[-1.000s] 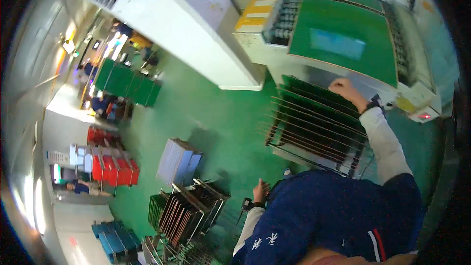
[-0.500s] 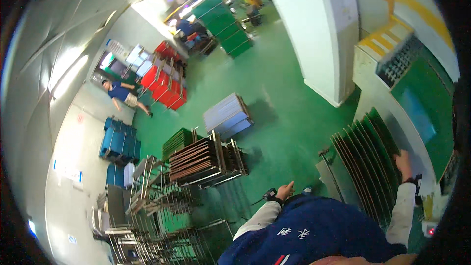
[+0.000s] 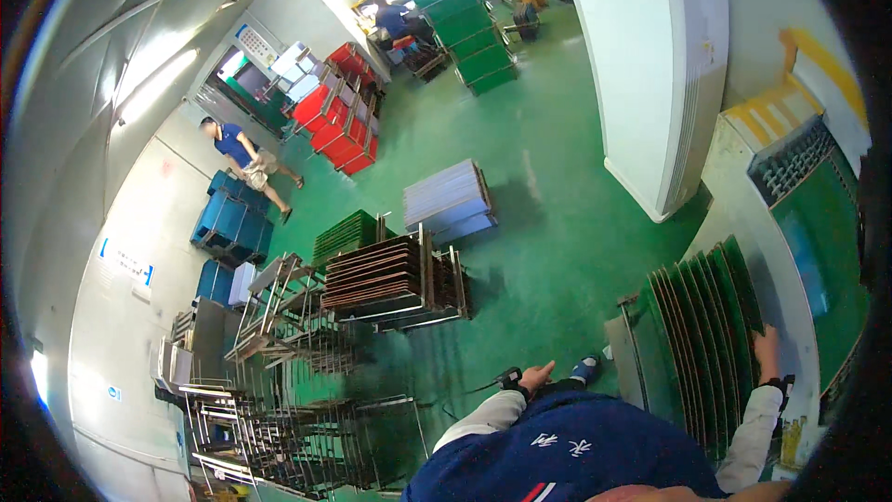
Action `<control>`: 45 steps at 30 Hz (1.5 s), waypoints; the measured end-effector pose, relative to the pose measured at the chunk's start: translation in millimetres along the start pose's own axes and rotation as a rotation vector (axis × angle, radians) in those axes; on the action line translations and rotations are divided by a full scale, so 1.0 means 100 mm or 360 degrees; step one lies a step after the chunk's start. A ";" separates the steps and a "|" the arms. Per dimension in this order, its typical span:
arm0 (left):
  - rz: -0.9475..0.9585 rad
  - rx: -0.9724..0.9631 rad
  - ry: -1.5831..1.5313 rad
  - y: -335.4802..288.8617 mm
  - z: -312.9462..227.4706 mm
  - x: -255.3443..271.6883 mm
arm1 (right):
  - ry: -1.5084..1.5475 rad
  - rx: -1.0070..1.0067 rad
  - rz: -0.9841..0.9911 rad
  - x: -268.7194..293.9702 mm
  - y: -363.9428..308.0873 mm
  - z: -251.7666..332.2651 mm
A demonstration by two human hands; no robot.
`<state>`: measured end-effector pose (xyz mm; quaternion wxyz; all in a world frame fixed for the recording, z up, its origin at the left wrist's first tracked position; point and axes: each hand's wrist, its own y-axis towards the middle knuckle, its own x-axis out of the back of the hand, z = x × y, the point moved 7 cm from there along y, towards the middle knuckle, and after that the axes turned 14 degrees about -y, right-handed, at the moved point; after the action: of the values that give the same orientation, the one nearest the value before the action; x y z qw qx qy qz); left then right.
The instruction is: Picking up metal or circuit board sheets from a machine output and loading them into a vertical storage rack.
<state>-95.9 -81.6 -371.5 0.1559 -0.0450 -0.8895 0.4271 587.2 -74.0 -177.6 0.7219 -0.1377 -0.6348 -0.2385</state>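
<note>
At the right, a row of thin green panels (image 3: 699, 339) stands on edge, spaced apart in a rack. My right hand (image 3: 767, 353) grips the edge of the outermost panel, beside the machine's pale side wall; its fingertips are partly hidden. My left hand (image 3: 537, 377) hangs in front of my waist, with a finger or thumb stretched out and nothing visible in it. The other fingers of that hand show only in part. Dark bands circle both wrists.
A machine with a green bed (image 3: 818, 251) stands at the right, near a white column (image 3: 641, 74). Metal racks (image 3: 279, 409) and a rack of brown-edged panels (image 3: 372, 274) fill the left. A pale stack (image 3: 450, 197) stands mid-floor. A person (image 3: 243, 158) walks by the left wall.
My view has shifted slightly. My right hand stays on the outermost panel, and my left hand remains by my waist. The person at the left has walked nearer along the wall.
</note>
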 end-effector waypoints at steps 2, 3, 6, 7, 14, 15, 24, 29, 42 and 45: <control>0.0046 -0.0039 0.0010 0.07 -0.11 -0.03 | -0.0031 0.0004 0.0129 -0.01 0.06 -0.09; 0.0081 -0.0070 0.0023 0.12 -0.18 -0.07 | -0.0054 0.0010 0.0268 -0.01 0.08 -0.11; 0.0142 -0.0181 -0.0042 0.22 -0.37 -0.07 | -0.0305 0.0041 0.0542 0.52 0.03 0.42; 0.0164 -0.0192 -0.0044 0.32 -0.42 -0.09 | -0.0318 0.0026 0.0528 0.55 0.06 0.37; 0.0238 -0.0075 -0.0032 0.66 -0.61 -0.10 | -0.0047 -0.0237 0.0616 0.00 0.05 -0.21; 0.0262 -0.0052 -0.0012 0.70 -0.61 -0.11 | -0.0013 -0.0220 0.0533 -0.13 0.04 -0.43; 0.0266 -0.0008 -0.0019 1.25 -0.39 0.05 | 0.0002 -0.0154 0.0092 -0.53 0.20 -0.83; 0.0205 -0.0057 0.0011 1.07 -0.60 0.26 | 0.0283 -0.0247 0.0552 -0.46 0.24 -0.48; 0.0317 0.0009 0.0123 1.27 -0.61 0.26 | -0.0037 -0.0428 0.0409 -0.07 0.06 -0.40; 0.0333 0.0049 0.0164 1.23 -0.65 0.31 | -0.0090 -0.0406 0.0289 -0.08 0.04 -0.41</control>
<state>-111.6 51.3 -421.1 0.1568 -0.1570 -0.8641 0.4518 623.4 -90.0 -191.5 0.6990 -0.2919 -0.6044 -0.2468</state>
